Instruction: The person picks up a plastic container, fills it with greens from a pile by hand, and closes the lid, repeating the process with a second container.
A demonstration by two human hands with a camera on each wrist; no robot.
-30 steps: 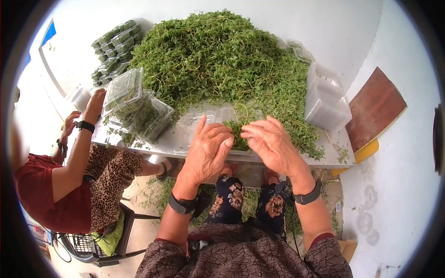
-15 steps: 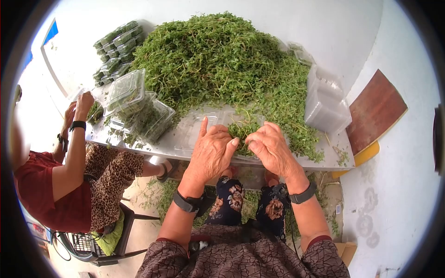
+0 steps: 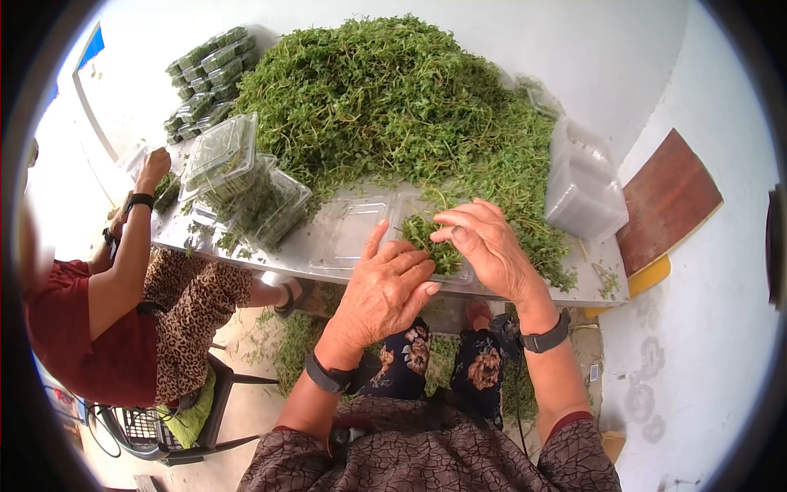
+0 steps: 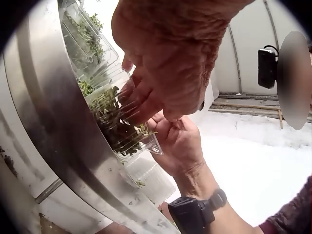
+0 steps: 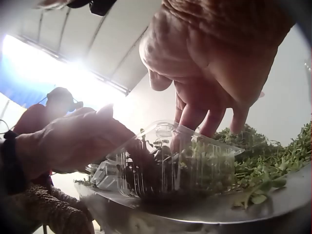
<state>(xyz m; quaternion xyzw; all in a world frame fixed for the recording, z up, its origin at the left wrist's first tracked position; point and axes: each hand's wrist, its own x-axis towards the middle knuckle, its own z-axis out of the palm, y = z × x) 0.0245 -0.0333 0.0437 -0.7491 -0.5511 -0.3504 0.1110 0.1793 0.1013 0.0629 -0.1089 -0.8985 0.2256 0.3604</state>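
On the metal table's front edge lies an open clear plastic clamshell box (image 5: 209, 163), its lid (image 3: 354, 231) folded out to the left. Leafy green sprigs (image 3: 428, 239) fill the box part. My left hand (image 3: 384, 289) is at the box's left front, its fingers reaching in against the sprigs in the left wrist view. From the right, my right hand (image 3: 493, 252) arches over the box with fairly straight fingers pointing down into the greens. The fingertips of both hands are partly hidden by the box wall and leaves.
A big heap of greens (image 3: 393, 98) covers the back of the table. Nested clear boxes (image 3: 584, 184) stand at right. Filled boxes (image 3: 220, 160) sit at left, with more stacked (image 3: 209, 78) behind. Another person (image 3: 123, 299) works at the left end. A brown board (image 3: 668, 193) leans at right.
My left hand has shifted slightly right and toward me. The right hand's fingers have spread from a tighter curl, and more of the sprigs show between the hands.
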